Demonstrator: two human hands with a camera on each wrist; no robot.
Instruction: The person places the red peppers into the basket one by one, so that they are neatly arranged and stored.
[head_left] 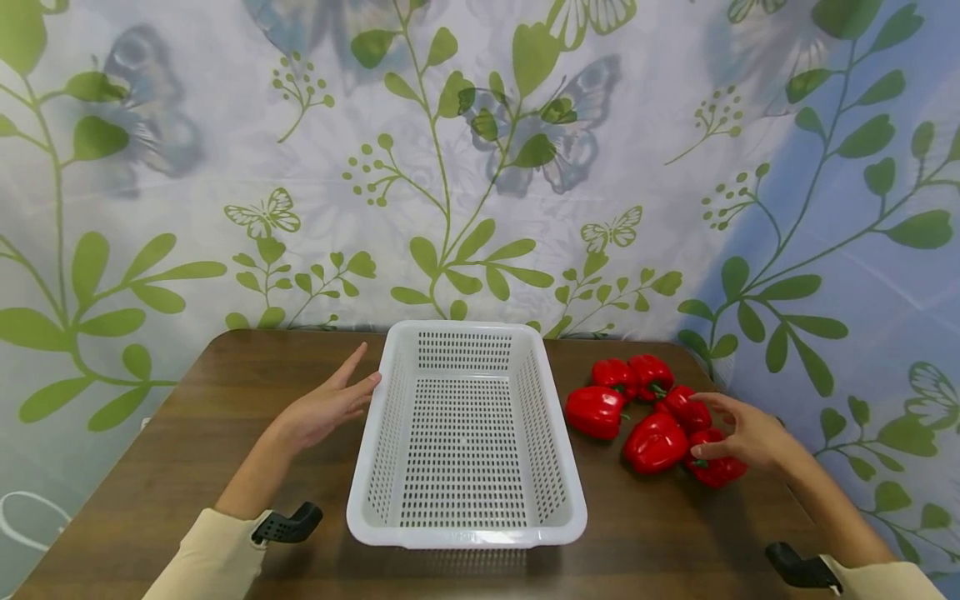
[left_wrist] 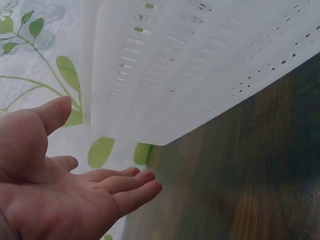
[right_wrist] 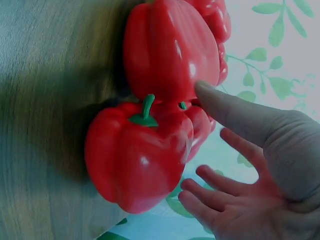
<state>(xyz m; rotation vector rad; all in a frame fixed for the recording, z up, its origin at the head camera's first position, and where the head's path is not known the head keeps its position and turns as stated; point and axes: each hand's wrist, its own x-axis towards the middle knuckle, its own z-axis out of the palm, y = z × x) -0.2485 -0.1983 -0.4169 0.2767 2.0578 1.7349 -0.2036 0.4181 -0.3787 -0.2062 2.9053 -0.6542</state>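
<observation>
widely parted, the thumb and fingers of a person's right hand (head_left: 756, 434) hover, gripping nothing, at the right edge of six clustered red bell peppers (head_left: 656, 445) on the right side of a brown table (head_left: 262, 375). the left hand (head_left: 317, 414), fingers extended and likewise holding nothing, is just beside the left rim of a white perforated basket (head_left: 465, 537) standing mid-table; whether a fingertip touches it cannot be told. behind hangs a pale leaf-print cloth (head_left: 202, 217).
</observation>
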